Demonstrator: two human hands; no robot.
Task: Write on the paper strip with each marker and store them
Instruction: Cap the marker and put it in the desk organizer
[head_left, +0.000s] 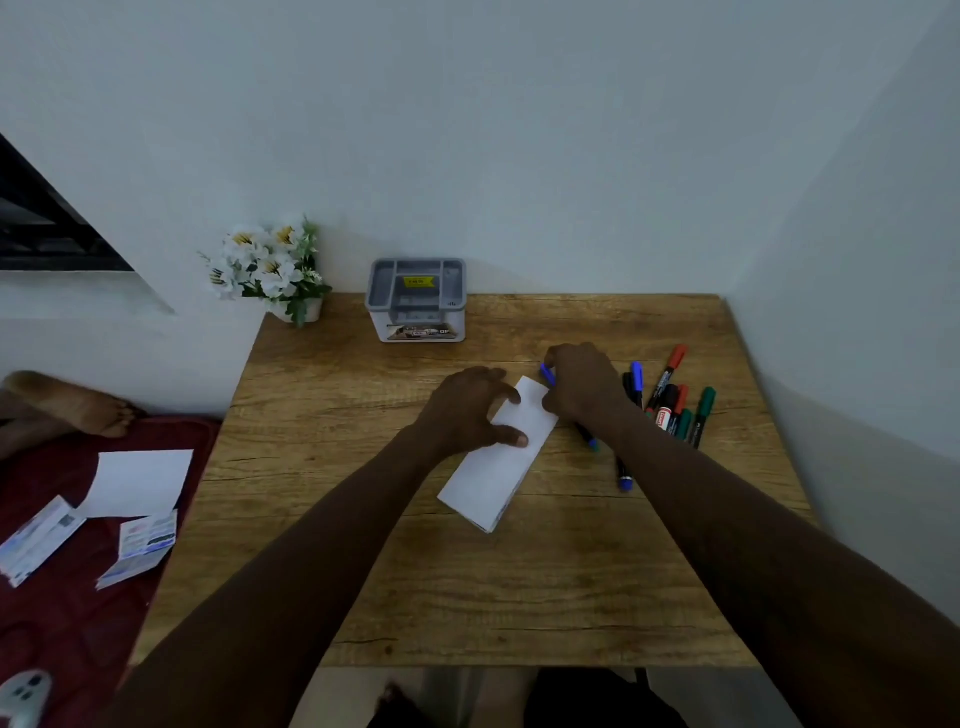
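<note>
Left hand (467, 410), fingers spread, presses the paper strip (501, 467) flat on the worktop (363, 571), likely steadying it, while right hand (584, 387) fingers pinch a blue marker (546, 373) at the strip's far end, apparently to write.

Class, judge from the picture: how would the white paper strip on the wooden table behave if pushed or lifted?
The white paper strip looks thin, so probably light and floppy. It would likely slide on the wooden table; the left hand presses it down.
</note>
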